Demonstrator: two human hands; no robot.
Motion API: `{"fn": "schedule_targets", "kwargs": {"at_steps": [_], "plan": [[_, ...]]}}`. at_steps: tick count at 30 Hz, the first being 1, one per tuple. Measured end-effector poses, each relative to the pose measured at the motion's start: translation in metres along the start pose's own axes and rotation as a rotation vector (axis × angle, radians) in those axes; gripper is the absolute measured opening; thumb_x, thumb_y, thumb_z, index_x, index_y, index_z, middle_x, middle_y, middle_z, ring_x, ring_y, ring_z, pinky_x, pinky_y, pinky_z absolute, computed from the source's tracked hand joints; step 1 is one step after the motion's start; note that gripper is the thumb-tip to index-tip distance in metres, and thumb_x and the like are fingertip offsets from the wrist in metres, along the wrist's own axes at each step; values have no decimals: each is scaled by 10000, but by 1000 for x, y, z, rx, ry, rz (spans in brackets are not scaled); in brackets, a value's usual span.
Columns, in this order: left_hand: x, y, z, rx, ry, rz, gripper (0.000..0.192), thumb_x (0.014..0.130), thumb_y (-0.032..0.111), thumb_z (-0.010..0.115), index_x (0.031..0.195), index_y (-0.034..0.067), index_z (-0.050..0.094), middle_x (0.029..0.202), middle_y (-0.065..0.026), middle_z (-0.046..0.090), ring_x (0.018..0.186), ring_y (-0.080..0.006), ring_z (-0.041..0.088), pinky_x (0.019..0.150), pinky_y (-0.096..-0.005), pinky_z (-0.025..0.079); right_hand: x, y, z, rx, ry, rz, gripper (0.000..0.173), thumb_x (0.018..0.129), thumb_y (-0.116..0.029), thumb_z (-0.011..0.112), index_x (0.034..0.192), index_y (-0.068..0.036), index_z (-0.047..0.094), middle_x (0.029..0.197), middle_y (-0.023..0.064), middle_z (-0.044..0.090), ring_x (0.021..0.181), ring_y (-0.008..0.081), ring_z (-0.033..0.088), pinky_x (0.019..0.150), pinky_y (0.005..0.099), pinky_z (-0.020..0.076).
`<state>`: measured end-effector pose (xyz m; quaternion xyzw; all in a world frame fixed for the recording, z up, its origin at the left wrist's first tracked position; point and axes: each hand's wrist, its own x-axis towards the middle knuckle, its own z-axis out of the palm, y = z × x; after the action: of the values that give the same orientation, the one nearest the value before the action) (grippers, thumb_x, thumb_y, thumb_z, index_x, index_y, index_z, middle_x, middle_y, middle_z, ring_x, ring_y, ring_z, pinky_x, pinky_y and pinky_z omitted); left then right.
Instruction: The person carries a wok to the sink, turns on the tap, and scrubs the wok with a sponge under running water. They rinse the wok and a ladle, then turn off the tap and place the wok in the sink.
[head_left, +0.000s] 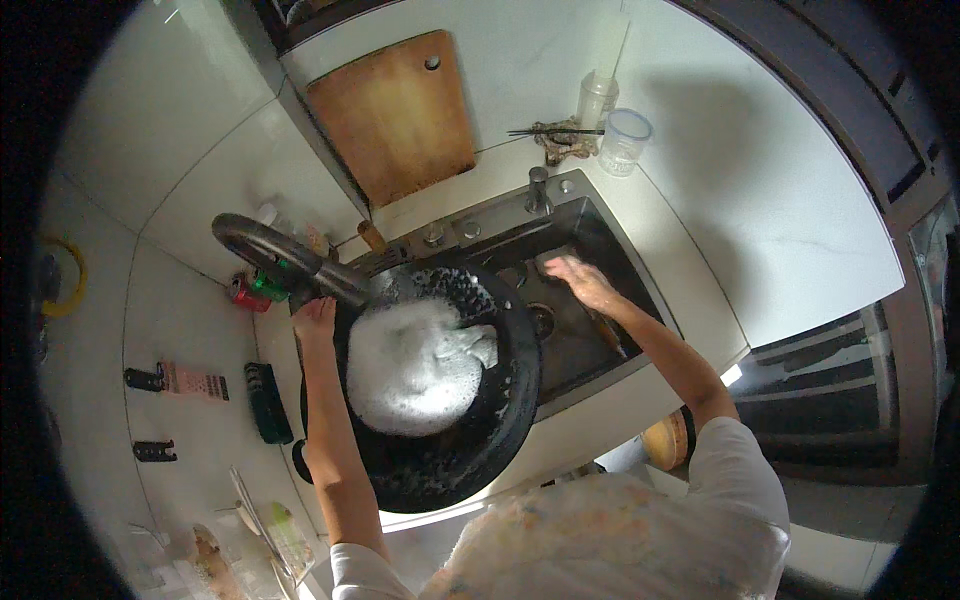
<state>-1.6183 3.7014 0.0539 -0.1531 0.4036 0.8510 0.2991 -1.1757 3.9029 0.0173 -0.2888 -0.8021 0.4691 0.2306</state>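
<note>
A large black wok (465, 450) rests over the left part of the sink (645, 300), with white suds (412, 375) and a wet, foamy cloth (476, 345) in it. My left hand (315, 319) is at the wok's left rim, just under the dark metal faucet (330, 274); whether its fingers grip anything is hidden. Over the sink basin, my right hand (583, 283) is stretched out with its fingers extended. Near those fingertips lies a small greyish thing (551, 259), too blurred to name. The drain (541, 319) shows between wok and hand.
A wooden cutting board (397, 112) leans on the back wall. Behind the sink stand a soap dispenser pump (537, 191) and a clear container with a blue rim (625, 142). Red (247, 292) and green cans (268, 285) sit left of the faucet.
</note>
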Motion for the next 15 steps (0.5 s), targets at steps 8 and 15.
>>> {"fn": "schedule_targets", "kwargs": {"at_steps": [8, 15], "plan": [[-71, 1, -39, 203, -169, -87, 495, 906, 222, 307, 1301, -26, 143, 1340, -199, 187, 1224, -307, 249, 1007, -396, 241, -38, 129, 20, -296, -350, 944, 319, 809, -250, 481, 1049, -40, 475, 920, 113, 521, 836, 228, 509, 656, 344, 409], [-146, -23, -82, 654, -354, -359, 427, 881, 186, 358, 1259, -3, 293, 1294, -193, 303, 1181, -301, 327, 976, -367, 284, -80, 8, -38, 863, -122, 777, 129, 809, -185, 516, 877, -77, 500, 623, 10, 431, 466, 90, 404, 429, 247, 360]]}}
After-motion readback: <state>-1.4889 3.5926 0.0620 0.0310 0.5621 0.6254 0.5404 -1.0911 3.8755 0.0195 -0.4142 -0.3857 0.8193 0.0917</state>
